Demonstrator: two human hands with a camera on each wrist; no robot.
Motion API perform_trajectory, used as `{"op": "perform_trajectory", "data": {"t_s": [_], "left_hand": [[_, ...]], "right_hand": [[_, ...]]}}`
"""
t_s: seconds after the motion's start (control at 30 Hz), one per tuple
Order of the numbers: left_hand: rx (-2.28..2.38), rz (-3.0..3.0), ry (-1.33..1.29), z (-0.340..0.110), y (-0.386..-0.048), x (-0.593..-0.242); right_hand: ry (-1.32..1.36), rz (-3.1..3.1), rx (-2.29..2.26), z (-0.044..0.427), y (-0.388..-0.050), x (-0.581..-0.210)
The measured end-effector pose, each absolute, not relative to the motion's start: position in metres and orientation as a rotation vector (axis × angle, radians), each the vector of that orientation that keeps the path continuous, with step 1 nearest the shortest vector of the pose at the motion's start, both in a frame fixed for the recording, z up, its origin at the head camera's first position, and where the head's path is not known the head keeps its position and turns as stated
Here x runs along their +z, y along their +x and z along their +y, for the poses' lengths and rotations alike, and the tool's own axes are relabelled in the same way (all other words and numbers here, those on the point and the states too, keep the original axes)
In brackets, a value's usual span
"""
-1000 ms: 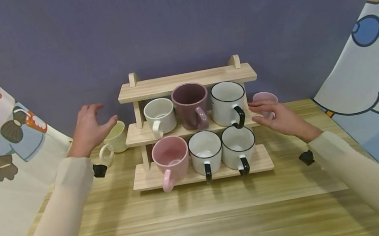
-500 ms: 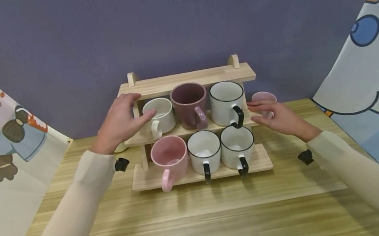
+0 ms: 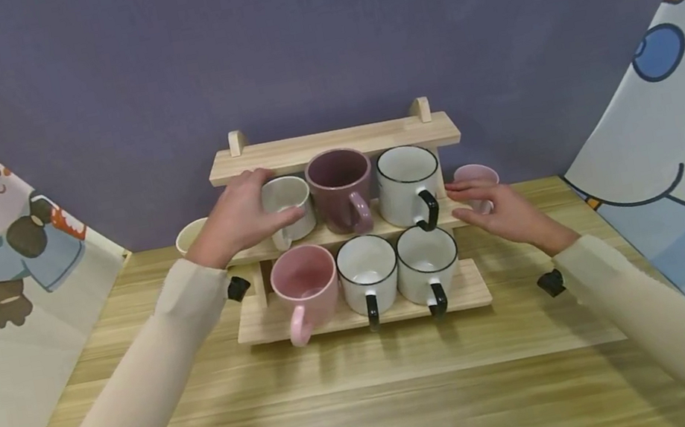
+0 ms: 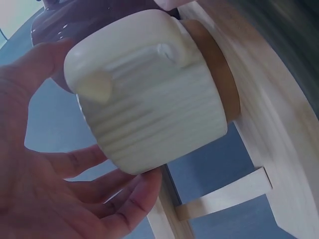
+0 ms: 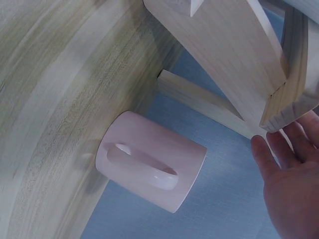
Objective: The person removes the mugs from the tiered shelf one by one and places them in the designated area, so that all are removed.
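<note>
My left hand (image 3: pixel 241 215) is at the small white ribbed mug (image 3: pixel 286 204) on the rack's middle shelf. Its thumb lies across the front near the rim, and its fingers curl round the left side, as the left wrist view shows of the mug (image 4: pixel 154 99). Some fingertips are hidden behind it. My right hand (image 3: pixel 501 209) touches the right end of the wooden rack (image 3: pixel 331 146); in the right wrist view, fairly straight fingers meet the shelf end (image 5: pixel 286 107). Beside the white mug stands a dark purple mug (image 3: pixel 340 199).
A white black-rimmed mug (image 3: pixel 403 192) shares the middle shelf. Below are a pink mug (image 3: pixel 306 287) and two white black-rimmed mugs (image 3: pixel 367 277). On the table, a cream mug (image 3: pixel 190 235) stands left of the rack and a light pink mug (image 5: pixel 149 159) right.
My left hand has moved right, from above the cream mug to the white ribbed mug, and its fingers have come round it. My right hand has stayed at the rack's end.
</note>
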State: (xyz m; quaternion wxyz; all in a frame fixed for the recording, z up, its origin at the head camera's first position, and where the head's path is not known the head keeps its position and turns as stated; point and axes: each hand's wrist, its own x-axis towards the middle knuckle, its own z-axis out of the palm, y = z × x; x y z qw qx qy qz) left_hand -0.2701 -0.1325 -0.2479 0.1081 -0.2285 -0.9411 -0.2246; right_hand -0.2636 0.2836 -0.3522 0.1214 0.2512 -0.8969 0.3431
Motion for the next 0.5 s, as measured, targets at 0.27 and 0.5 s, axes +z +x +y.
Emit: {"op": "perform_trajectory", "data": {"t_s": [0.27,0.5], "left_hand": [[-0.690,-2.768,-0.674,-0.1321,-0.2717,-0.2524],[-0.685,-2.778,-0.630,-0.1329,-0.2730,-0.2546]], "right_hand": [[0.732,-2.620,1.000,0.2833,-0.2625,-0.3523],[0.747,-2.611,1.011,0.2813,-0.2628,-0.3530]]}}
